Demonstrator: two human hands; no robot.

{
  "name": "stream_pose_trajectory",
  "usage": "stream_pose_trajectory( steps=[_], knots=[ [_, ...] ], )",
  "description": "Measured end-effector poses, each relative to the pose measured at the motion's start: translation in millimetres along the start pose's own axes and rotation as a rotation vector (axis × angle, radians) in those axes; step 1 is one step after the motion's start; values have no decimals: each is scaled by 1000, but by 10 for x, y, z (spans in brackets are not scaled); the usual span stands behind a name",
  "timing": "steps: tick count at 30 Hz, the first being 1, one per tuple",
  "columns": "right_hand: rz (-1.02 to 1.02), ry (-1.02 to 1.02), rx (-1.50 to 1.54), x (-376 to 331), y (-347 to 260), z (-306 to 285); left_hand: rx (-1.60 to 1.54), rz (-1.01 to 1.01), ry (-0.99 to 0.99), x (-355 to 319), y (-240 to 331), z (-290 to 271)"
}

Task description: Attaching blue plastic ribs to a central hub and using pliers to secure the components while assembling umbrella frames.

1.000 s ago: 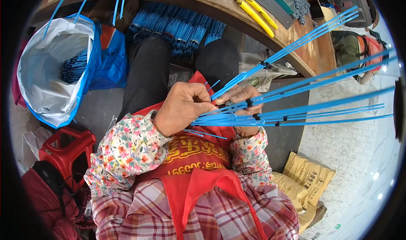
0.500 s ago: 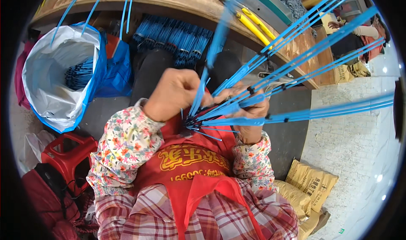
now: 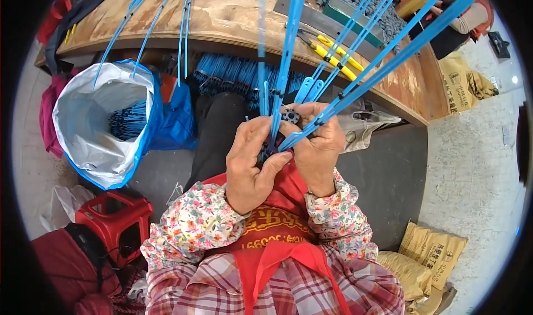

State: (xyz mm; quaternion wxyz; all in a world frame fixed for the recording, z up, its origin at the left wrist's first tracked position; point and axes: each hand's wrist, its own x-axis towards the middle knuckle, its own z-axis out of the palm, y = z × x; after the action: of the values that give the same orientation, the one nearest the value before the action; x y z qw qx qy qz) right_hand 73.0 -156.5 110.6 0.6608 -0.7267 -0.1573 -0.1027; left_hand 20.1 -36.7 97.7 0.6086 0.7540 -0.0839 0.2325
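Note:
In front of my red apron, my left hand [image 3: 251,162] and my right hand [image 3: 319,143] are close together, both with bent fingers around one bundle of long blue ribs [image 3: 336,107]. These ribs are thin, carry small black joints like umbrella ribs, and fan up and away to the right. A round black toothed hub [image 3: 290,116] shows between the hands, against the fingers of my right one. My left thumb points toward the right hand, its fingers lying along the ribs' lower ends. Some of the lower ends are hidden behind the fingers.
A wooden bench [image 3: 233,15] runs across the far side, with yellow-handled pliers [image 3: 336,57] and a heap of grey parts [image 3: 355,7]. Bundled blue ribs [image 3: 222,73] sit beneath it. At left stand a white-lined blue sack [image 3: 72,115] and a red stool [image 3: 119,204]. Another person's arm [image 3: 472,21] shows far right.
The ribs have swung upright from a wide rightward spread. My hands have turned and drawn together, and the black hub has come into sight. The view has shifted so more of the bench shows.

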Motion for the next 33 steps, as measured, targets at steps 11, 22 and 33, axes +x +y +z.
stream_pose_trajectory(
  steps=[11,22,33],
  knots=[
    [99,-187,158,-78,-206,90,-294,-170,107,-19,-177,140],
    [-22,-254,184,-225,-385,56,-441,-335,183,64,-323,58],
    [6,-283,-77,-94,-168,-419,-301,-226,-309,159,-239,-149]
  ],
)
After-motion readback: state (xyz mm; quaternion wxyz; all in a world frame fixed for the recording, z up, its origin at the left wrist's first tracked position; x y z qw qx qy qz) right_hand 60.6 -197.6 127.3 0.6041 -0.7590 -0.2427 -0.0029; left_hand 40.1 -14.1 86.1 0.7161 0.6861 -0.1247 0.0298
